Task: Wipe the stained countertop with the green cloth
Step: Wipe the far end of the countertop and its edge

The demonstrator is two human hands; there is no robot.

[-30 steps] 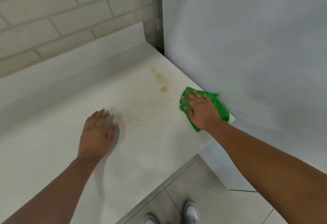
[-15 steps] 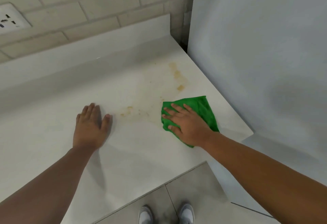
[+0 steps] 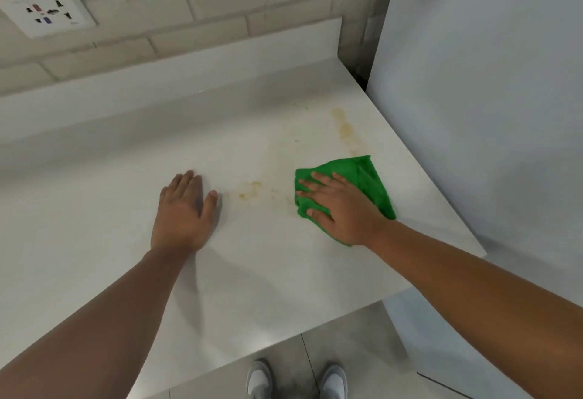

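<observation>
The green cloth (image 3: 369,178) lies flat on the white countertop (image 3: 252,272), near its right end. My right hand (image 3: 340,209) presses down on the cloth with straight, spread fingers pointing left. A yellowish stain (image 3: 250,190) sits just left of the cloth, and a longer brownish streak (image 3: 345,129) runs behind it toward the back. My left hand (image 3: 184,212) rests flat on the bare counter, left of the small stain, holding nothing.
A tall white panel (image 3: 489,99) rises right beside the counter's right end. Behind the counter stand a low upstand and a tiled wall with a socket plate (image 3: 47,9). The counter's front edge drops to a tiled floor where my shoes (image 3: 296,379) show.
My right hand has slid the cloth leftward from the counter's right edge toward the stains. The view has shifted, bringing the wall socket into sight. My left hand stays flat.
</observation>
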